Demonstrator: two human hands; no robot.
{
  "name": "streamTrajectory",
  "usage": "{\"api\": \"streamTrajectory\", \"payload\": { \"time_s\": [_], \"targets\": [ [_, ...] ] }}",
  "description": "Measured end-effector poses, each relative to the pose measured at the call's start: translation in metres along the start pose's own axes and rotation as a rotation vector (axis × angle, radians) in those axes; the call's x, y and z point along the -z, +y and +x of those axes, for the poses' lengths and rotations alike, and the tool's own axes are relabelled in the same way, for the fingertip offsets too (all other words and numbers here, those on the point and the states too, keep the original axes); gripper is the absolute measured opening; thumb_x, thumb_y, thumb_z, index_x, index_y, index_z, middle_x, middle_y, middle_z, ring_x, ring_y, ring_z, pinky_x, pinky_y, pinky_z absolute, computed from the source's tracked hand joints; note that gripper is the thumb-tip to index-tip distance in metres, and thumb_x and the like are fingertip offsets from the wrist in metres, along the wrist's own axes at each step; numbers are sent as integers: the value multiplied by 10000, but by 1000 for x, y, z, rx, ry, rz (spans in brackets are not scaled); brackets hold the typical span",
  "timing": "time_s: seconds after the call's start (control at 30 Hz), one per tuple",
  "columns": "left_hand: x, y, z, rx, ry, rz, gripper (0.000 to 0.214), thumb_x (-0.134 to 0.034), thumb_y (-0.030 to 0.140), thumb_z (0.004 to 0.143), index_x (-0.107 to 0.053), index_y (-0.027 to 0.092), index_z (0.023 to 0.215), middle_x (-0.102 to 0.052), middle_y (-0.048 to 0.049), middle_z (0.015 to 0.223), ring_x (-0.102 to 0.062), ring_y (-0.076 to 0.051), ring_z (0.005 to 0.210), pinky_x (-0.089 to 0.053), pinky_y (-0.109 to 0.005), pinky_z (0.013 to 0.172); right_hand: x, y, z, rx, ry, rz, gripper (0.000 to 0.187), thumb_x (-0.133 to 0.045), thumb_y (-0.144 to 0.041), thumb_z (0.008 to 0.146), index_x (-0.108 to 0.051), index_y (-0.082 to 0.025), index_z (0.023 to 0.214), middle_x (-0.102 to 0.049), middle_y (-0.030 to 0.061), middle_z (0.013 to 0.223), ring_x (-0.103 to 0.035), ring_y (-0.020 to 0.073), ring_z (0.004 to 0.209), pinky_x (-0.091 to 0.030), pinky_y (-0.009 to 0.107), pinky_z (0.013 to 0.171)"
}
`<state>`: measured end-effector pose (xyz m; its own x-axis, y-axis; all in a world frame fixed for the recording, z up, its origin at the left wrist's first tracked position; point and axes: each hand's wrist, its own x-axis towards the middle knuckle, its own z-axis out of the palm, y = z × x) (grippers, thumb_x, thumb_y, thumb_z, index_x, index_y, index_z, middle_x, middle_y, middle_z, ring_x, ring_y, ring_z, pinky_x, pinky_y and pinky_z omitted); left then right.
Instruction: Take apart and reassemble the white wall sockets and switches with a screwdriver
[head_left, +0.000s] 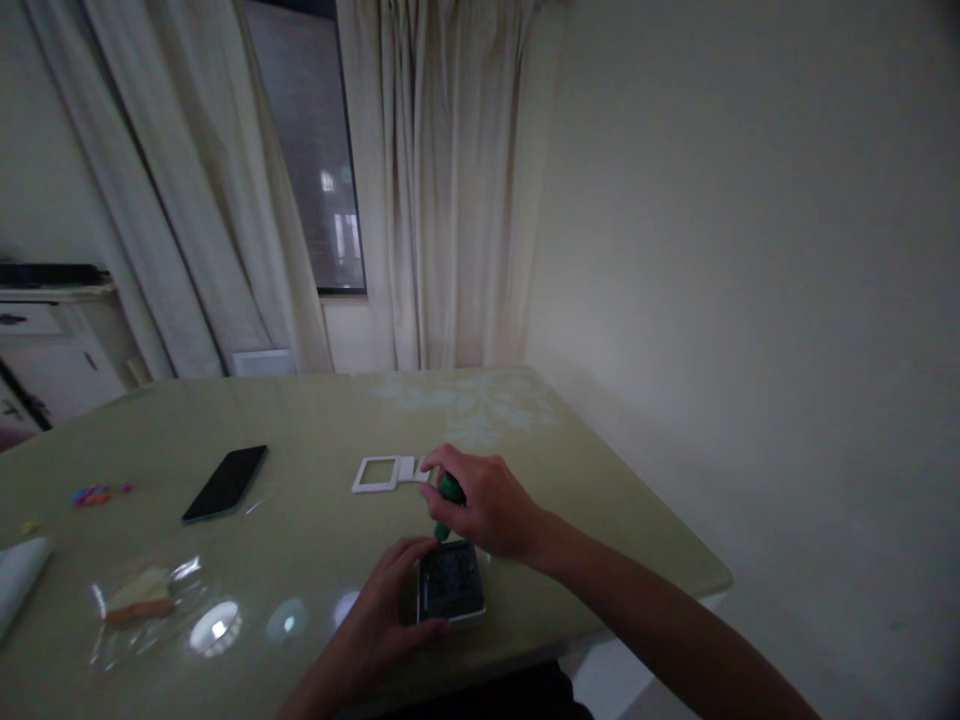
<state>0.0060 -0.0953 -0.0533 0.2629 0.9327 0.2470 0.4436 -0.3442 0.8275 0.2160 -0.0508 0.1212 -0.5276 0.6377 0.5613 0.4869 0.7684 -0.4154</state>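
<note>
Near the front edge of a pale green table (315, 420), the left hand (379, 610) rests against a small dark switch module (451, 583) lying flat, fingers wrapped on its left side and steadying it. The module is roughly rectangular, its long axis running away from the person, open face up. Just beyond it, the right hand (484, 500) is clenched around a green-handled screwdriver (448, 500), which stands nearly upright, handle up, tip down into the module's far end. The tip itself is hidden in the dim light.

Judging from this, the tip could slip off and jab the left fingers close by, or skid the module toward the table edge, since only one hand pins it.

Past the hands lies a white frame plate (386, 473), flat. Farther left sit a wrapped sandwich (139, 598), a dark phone (226, 483), and small coloured bits (97, 493). Curtains (442, 180) hang at the back.
</note>
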Motion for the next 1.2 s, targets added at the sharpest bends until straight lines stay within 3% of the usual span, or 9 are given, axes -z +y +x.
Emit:
{"api": "streamTrajectory", "payload": {
  "time_s": [0.33, 0.8, 0.97, 1.2],
  "targets": [
    [0, -1, -1, 13, -6, -5, 753, -893, 307, 737, -659, 290, 1452, -604, -134, 1561, -548, -394, 1463, -411, -560, 1253, -3, 3, 6, 11, -28, 35, 184, -698, -281, 993, -672, -214, 1162, -678, -37, 780, -618, 134, 667, -417, 228, 700],
    [-1, -4, 1, 25, -7, 19, 724, -911, 361, 725, -687, 296, 1410, -604, -120, 1568, -487, -427, 1511, -395, -581, 1258, -5, 0, 15, 174, -221, 97, 236, -631, -231, 1034, -623, -219, 1270, -762, 50, 1097, -706, 179, 977, -510, 282, 918],
    [1, 2, 2, 29, -19, -3, 723, -908, 359, 729, -685, 287, 1412, -620, -127, 1542, -512, -425, 1488, -404, -577, 1252, -5, 2, 13, 175, -202, 97, 228, -621, -225, 1037, -628, -205, 1264, -765, 82, 1193, -713, 190, 1043, -508, 297, 968],
    [1, 4, 1, 15, -9, -11, 714, -898, 298, 714, -688, 311, 1397, -642, -104, 1515, -574, -398, 1432, -457, -549, 1221, -1, 7, 12, 126, -119, 67, 222, -607, -228, 1028, -634, -225, 1248, -777, 62, 1144, -715, 180, 979, -506, 285, 928]
  ]
}}
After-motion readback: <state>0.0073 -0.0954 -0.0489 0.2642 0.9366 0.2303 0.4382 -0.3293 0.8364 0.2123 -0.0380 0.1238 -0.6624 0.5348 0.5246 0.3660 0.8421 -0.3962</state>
